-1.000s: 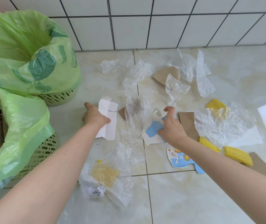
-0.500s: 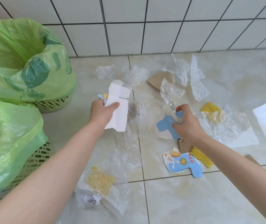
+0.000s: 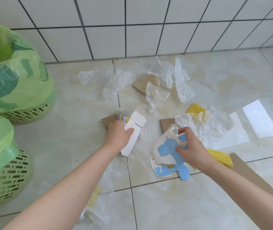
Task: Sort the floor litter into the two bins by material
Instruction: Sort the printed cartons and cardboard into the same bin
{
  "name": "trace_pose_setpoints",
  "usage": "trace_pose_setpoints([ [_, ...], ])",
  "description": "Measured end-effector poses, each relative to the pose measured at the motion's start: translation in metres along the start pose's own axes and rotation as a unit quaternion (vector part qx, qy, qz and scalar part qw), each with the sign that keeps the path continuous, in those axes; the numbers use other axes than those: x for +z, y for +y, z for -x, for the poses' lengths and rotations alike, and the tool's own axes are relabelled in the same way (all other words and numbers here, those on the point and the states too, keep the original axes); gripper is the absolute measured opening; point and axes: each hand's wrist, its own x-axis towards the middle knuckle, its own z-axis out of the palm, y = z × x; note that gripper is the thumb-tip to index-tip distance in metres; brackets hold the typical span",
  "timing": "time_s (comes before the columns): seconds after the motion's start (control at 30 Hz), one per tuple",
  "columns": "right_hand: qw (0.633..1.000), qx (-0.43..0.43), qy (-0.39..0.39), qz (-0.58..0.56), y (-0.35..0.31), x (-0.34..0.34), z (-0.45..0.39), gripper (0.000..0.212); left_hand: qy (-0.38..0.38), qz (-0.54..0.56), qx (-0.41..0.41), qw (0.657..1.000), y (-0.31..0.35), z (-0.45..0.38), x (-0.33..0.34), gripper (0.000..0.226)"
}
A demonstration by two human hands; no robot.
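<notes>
litter: right hand (image 3: 192, 147) fingers now clamp blue-white paper (image 3: 165, 146) lifted; left hand (image 3: 118, 136) still clamps white paper (image 3: 133, 130).

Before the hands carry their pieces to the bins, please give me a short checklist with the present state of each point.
1. Left hand holds the white folded paper strip: ok.
2. Right hand pinches the white and blue torn paper scrap: ok.
3. No clear plastic film is caught up with the scrap: cannot tell; a thin pale piece stands at the fingers.
4. The far green-lined basket bin is open at the top: ok.
5. The near green-lined basket bin is open: cannot tell; its mouth is out of view.
6. Which bin takes paper: cannot tell.
</notes>
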Motion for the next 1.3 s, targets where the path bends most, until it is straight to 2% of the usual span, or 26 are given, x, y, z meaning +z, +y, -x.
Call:
trace_pose_setpoints([
  [0.07,1.000,0.009,-0.011,0.011,0.005,0.003,0.004,0.036,-0.050,-0.041,0.050,0.997,0.007,0.012,0.012,0.024],
  [0.13,1.000,0.015,-0.020,0.014,0.009,0.005,0.006,0.035,-0.093,-0.050,0.079,0.991,0.010,0.023,0.022,0.030],
  [0.2,0.999,0.014,-0.022,0.020,0.011,0.006,0.006,0.035,-0.125,-0.045,0.087,0.987,0.010,0.029,0.025,0.032],
  [0.27,1.000,0.007,-0.020,0.020,0.010,0.004,0.005,0.034,-0.143,-0.014,0.088,0.986,0.009,0.027,0.022,0.023],
  [0.33,1.000,-0.002,-0.019,0.013,0.008,0.003,0.003,0.034,-0.104,0.032,0.078,0.991,0.006,0.016,0.013,0.022],
  [0.4,1.000,-0.018,-0.018,0.005,0.004,0.002,-0.001,0.034,-0.031,0.047,0.065,0.996,0.001,0.000,0.001,0.025],
  [0.5,0.999,-0.051,-0.001,-0.016,-0.001,0.001,-0.009,0.032,0.027,-0.014,0.031,0.999,-0.008,-0.019,-0.015,0.036],
  [0.6,0.997,-0.064,0.022,-0.023,-0.002,-0.005,-0.020,0.031,0.058,-0.037,0.014,0.998,-0.020,-0.027,-0.022,0.035],
  [0.77,0.996,-0.022,0.082,-0.011,0.011,-0.019,-0.037,0.032,0.043,-0.049,-0.002,0.998,-0.028,-0.026,-0.019,0.037],
  [0.97,0.997,-0.008,0.081,-0.005,0.013,-0.021,-0.048,0.032,0.046,-0.032,-0.016,0.998,-0.029,-0.022,-0.016,0.040],
  [1.1,0.998,-0.018,0.066,0.014,0.010,-0.010,-0.048,0.032,0.043,-0.008,-0.030,0.999,-0.026,-0.019,-0.019,0.026],
  [1.3,0.996,-0.003,0.035,0.088,0.008,0.003,-0.047,0.069,0.024,0.096,-0.066,0.993,-0.027,-0.010,-0.029,0.007],
])
